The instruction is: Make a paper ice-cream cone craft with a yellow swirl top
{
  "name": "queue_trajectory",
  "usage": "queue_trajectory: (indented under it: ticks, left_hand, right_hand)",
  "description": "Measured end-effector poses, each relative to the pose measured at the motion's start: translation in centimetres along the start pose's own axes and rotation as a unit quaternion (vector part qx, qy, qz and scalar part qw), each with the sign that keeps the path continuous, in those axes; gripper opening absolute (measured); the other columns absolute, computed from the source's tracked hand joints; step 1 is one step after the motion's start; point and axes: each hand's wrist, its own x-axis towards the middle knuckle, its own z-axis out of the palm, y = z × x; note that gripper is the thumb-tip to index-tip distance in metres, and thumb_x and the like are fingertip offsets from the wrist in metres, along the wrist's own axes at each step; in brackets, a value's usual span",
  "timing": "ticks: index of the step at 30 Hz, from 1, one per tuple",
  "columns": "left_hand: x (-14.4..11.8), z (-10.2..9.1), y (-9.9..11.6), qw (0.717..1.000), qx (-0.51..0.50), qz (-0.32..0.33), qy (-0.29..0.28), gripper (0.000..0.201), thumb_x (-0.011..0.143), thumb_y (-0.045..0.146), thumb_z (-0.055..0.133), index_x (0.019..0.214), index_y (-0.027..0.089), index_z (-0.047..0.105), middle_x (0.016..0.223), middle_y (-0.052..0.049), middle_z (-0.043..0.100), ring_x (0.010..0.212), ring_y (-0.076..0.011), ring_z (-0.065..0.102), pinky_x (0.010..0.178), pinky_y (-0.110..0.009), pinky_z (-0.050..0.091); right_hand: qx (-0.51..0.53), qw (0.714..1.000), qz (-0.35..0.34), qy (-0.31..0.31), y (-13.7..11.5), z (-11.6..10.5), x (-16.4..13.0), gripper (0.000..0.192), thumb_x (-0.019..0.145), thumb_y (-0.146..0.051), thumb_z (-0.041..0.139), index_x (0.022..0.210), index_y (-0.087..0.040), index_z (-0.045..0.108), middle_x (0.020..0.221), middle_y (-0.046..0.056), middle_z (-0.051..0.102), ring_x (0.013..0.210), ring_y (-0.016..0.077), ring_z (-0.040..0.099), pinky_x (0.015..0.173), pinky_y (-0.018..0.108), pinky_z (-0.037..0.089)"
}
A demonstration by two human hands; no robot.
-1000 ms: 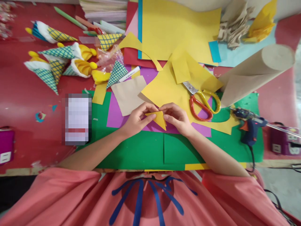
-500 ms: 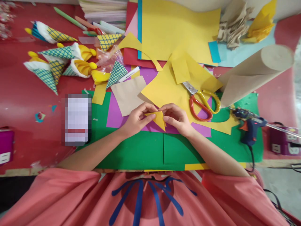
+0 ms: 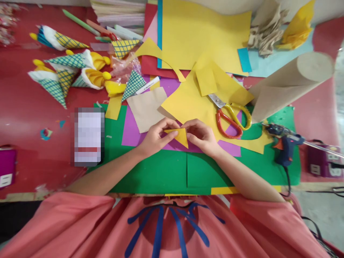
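Note:
A small yellow paper triangle [image 3: 182,137] is pinched between both of my hands, its tip pointing down toward me. My left hand [image 3: 156,136] grips its left corner with thumb and fingers. My right hand [image 3: 201,135] holds its right edge. The piece hovers just over a purple sheet [image 3: 131,129] lying on green paper [image 3: 161,172]. A large yellow sheet [image 3: 188,102] lies right behind my fingers.
Red-and-yellow scissors [image 3: 231,114] lie right of my hands. A blue glue gun [image 3: 285,143] rests at the green sheet's right edge. A brown paper roll [image 3: 290,84] is far right. Finished patterned paper cones [image 3: 64,71] sit at far left, a phone [image 3: 88,136] nearer.
Almost nothing has moved; my fingers have shifted slightly on the yellow triangle, pressing its fold, and the piece stays in the same place.

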Motion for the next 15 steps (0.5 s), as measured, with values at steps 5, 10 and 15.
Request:
queue_trajectory:
  ticks: [5, 10, 15]
  left_hand:
    - [-0.22, 0.02, -0.02, 1.0, 0.025, 0.002, -0.013, 0.014, 0.087, 0.031, 0.064, 0.095, 0.02, 0.06, 0.09, -0.001, 0.069, 0.085, -0.0115, 0.068, 0.073, -0.02, 0.056]
    - [-0.14, 0.06, 0.15, 1.0, 0.025, 0.006, -0.016, 0.012, 0.087, 0.029, 0.064, 0.094, 0.02, 0.06, 0.088, -0.001, 0.068, 0.083, -0.0104, 0.068, 0.072, -0.019, 0.056]
    - [-0.22, 0.15, -0.01, 0.999, 0.041, 0.012, -0.026, 0.013, 0.087, 0.029, 0.063, 0.095, 0.019, 0.059, 0.088, -0.001, 0.067, 0.081, -0.0102, 0.067, 0.071, -0.019, 0.055]
  right_hand:
    - [-0.073, 0.997, -0.017, 0.009, -0.21, 0.15, -0.07, 0.015, 0.089, -0.029, 0.061, 0.099, -0.02, 0.061, 0.091, 0.004, 0.064, 0.08, 0.0131, 0.061, 0.074, 0.027, 0.052]
    - [-0.094, 0.995, -0.04, -0.005, -0.2, 0.03, -0.12, 0.011, 0.089, -0.025, 0.059, 0.098, -0.02, 0.061, 0.095, 0.006, 0.066, 0.089, 0.0153, 0.064, 0.083, 0.031, 0.051]
    - [-0.082, 0.996, -0.016, 0.002, 0.1, -0.03, -0.19, 0.01, 0.088, -0.026, 0.058, 0.095, -0.019, 0.061, 0.092, 0.006, 0.065, 0.085, 0.0149, 0.063, 0.079, 0.03, 0.051]
